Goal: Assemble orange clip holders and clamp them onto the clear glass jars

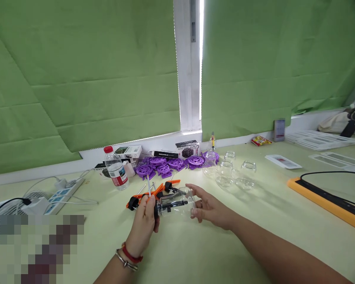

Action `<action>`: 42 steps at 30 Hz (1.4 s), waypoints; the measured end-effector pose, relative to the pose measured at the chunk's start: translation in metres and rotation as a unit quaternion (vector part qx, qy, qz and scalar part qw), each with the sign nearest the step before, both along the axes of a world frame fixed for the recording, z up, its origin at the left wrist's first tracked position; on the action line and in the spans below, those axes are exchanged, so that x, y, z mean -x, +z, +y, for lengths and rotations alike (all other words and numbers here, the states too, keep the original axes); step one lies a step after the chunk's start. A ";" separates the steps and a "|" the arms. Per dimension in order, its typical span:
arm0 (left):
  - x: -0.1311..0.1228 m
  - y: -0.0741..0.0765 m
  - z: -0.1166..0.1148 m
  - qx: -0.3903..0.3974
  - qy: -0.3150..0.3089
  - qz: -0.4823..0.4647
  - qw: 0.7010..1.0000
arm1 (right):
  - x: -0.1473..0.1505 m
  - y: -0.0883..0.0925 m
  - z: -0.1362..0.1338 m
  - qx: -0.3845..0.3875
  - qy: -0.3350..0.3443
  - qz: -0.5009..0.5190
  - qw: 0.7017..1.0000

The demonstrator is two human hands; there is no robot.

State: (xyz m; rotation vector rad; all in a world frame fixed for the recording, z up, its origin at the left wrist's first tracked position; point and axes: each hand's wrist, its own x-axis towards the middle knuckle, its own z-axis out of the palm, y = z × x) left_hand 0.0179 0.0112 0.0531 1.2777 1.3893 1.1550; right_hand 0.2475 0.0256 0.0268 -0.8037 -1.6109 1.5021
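Note:
My left hand (pixel 145 216) grips the black-capped end of a clear jar (pixel 180 211), which lies on its side above the table. A black stem-like insert (pixel 174 205) runs inside the jar. Around the jar's other end curl the fingers of my right hand (pixel 207 207). A thin pale rod (pixel 148 184) sticks up by my left thumb; whether I hold it cannot be made out. Just behind lie orange parts (pixel 158 190) with black round caps, partly hidden by the jar and my hand, and several screws.
Several clear glass jars (pixel 225 175) stand right of the purple round parts (pixel 167 165). A water bottle (pixel 116 169), boxes (pixel 187 150) and a power strip (pixel 65 195) are at the back and left. An orange-edged device (pixel 325 203) lies right.

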 end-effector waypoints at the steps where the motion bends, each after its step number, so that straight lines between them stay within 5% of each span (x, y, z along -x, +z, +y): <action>1: -0.001 0.000 -0.001 0.000 -0.001 0.000 1.000 | 0.000 0.000 0.001 0.007 -0.001 -0.004 1.000; 7: -0.002 0.001 0.000 0.016 -0.001 -0.007 1.000 | -0.002 -0.001 0.003 -0.011 -0.009 -0.041 0.999; 15: 0.001 -0.002 0.002 0.036 0.010 -0.021 0.999 | 0.000 0.004 -0.002 -0.170 -0.031 -0.072 0.982; 27: -0.001 -0.002 -0.001 -0.009 -0.031 0.002 0.999 | 0.007 -0.001 0.004 0.055 -0.016 -0.031 0.998; 36: 0.002 -0.001 0.001 0.001 -0.012 0.006 1.000 | -0.005 0.004 -0.002 -0.049 0.007 -0.044 0.998; 42: 0.001 -0.002 0.000 -0.006 -0.027 0.005 1.000 | 0.005 0.002 0.002 0.037 0.023 -0.001 0.999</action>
